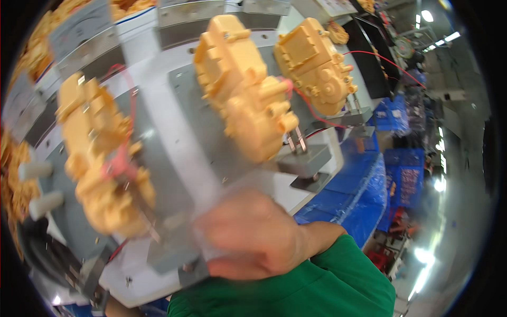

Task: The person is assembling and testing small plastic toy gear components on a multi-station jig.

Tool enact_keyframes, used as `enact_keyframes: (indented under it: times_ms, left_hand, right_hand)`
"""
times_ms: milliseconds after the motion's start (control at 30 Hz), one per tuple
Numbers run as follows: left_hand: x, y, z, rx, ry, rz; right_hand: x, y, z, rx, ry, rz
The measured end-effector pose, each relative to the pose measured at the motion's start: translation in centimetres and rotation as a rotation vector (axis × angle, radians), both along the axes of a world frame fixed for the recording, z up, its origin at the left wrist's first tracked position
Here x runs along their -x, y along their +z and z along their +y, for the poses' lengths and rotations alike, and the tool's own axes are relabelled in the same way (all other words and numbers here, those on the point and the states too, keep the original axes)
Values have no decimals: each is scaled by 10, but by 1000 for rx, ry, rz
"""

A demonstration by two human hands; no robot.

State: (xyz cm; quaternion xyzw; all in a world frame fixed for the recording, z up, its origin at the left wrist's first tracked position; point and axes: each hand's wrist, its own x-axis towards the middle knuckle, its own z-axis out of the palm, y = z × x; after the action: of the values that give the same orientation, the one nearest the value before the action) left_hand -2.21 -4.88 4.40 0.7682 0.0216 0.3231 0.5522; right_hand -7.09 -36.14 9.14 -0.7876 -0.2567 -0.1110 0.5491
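My right hand [253,232] reaches in from the right, its forearm in a green sleeve [296,288]. It is just above a grey metal block [193,272] at the near edge of a fixture. The fingers look bent but are smeared by motion; what they hold, if anything, is hidden. Left of it, a yellow-orange plastic housing [95,153] with a pink part [120,165] sits on a grey plate. Two similar housings, one in the middle [243,90] and one at the right [317,66], stand beyond the hand. My left hand does not show; some skin appears at the lower left edge.
Metal clamp blocks with pins [303,158] stand at the housings' near ends. Red wires [317,116] run from the parts. White knobs [46,205] and a blurred dark object [45,248] are at the left. Blue plastic-covered bins [348,185] stand beyond the table's right edge.
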Motion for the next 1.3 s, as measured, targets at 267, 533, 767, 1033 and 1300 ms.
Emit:
enact_keyframes:
  times_ms: [267,533,767,1033,1300]
  left_hand:
    - [-35,-49,-51,66,-184,-12]
    - [-38,-52,-61,-43,-263,-56]
    - [-52,-53,-69,-141,-349,-113]
    - [-47,-33,-66,-296,-373,-128]
    - [21,28,-13,-544,-104,-54]
  right_hand:
    - [0,-6,1,63,30,-48]
    - [-1,-8,2,12,0,-75]
    - [-2,-7,2,35,-1,-87]
    - [-6,2,1,-12,66,-52]
    - [17,-9,4,-27,-222,-47]
